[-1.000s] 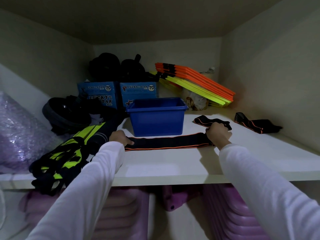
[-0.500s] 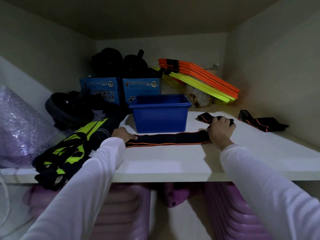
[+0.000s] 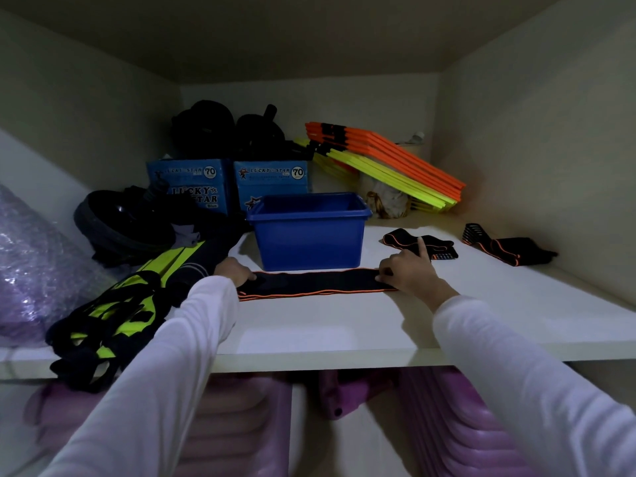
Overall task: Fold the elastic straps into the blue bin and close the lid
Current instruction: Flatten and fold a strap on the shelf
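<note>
A black elastic strap with orange edges [image 3: 316, 283] lies stretched flat on the white shelf [image 3: 309, 332], just in front of the open blue bin [image 3: 309, 232]. My left hand [image 3: 234, 270] presses down on the strap's left end. My right hand [image 3: 406, 270] pinches its right end, with the index finger raised. Two more black-and-orange straps lie to the right: one folded [image 3: 406, 239] behind my right hand, one [image 3: 506, 245] near the right wall. No lid is in view.
Yellow-and-black gear [image 3: 120, 304] hangs over the shelf's left front edge. Black round equipment [image 3: 127, 225] and blue boxes [image 3: 272, 180] stand behind the bin. Orange and yellow flat pieces [image 3: 389, 163] lean at the back right. Purple containers [image 3: 464, 425] sit below the shelf.
The strap lies shorter than before: its right end, held by my right hand, has come left toward the bin. My right index finger has lifted. My left hand stays on the left end.
</note>
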Tool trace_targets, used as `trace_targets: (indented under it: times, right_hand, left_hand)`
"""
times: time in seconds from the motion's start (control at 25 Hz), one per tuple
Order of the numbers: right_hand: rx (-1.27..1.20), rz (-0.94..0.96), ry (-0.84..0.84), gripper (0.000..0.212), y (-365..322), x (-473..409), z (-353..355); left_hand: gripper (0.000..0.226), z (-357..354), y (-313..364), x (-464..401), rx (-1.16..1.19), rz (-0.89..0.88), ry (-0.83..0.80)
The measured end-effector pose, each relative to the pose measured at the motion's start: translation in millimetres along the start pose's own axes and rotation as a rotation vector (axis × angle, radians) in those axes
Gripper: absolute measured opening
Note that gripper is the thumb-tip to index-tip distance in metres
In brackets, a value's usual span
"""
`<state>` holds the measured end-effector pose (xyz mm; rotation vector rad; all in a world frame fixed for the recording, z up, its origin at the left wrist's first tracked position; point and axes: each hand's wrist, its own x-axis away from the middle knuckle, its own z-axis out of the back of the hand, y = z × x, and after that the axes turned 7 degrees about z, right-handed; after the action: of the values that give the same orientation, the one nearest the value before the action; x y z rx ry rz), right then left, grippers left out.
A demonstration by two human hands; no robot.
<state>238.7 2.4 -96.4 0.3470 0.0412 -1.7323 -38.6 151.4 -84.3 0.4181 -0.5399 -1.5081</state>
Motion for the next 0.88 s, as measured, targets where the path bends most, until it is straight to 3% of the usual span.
trace_targets:
  times: [0.12, 0.24, 0.32, 0.44, 0.52, 0.6, 0.88]
  right_hand:
    - [0.077, -0.042, -0.019, 0.035, 8.8, 3.2, 1.9]
    - [0.177, -0.065, 0.02, 0.034, 14.1, 8.8, 0.4]
    - [0.098, -0.101, 0.064, 0.033, 15.9, 16.4, -1.3]
    - [-0.215, -0.135, 0.029, 0.033, 12.6, 32.7, -3.3]
    - [-0.379, -0.116, 0.039, 0.03, 11.0, 42.3, -7.5]
    - [-0.466, -0.107, 0.08, 0.027, 9.4, 54.2, -6.6]
    - [-0.594, -0.08, 0.147, 0.027, -19.7, 90.2, 23.2]
  left_hand:
    - [0.021, -2.4, 4.2, 2.4, 0.035, -0.048, -0.163]
    - [0.017, -9.6, 7.0, 10.9, 0.173, -0.037, -0.304]
    - [0.011, -15.1, 11.5, 22.5, 0.21, -0.061, -0.329]
    - [0.018, -21.7, 21.8, 39.0, 0.21, -0.092, -0.37]
    - [0.017, -25.8, 28.3, 54.1, 0.181, -0.11, -0.346]
    - [0.031, -31.8, 33.0, 72.6, 0.131, -0.125, -0.28]
    - [0.039, -44.0, 29.6, 100.2, 0.201, -0.161, -0.211]
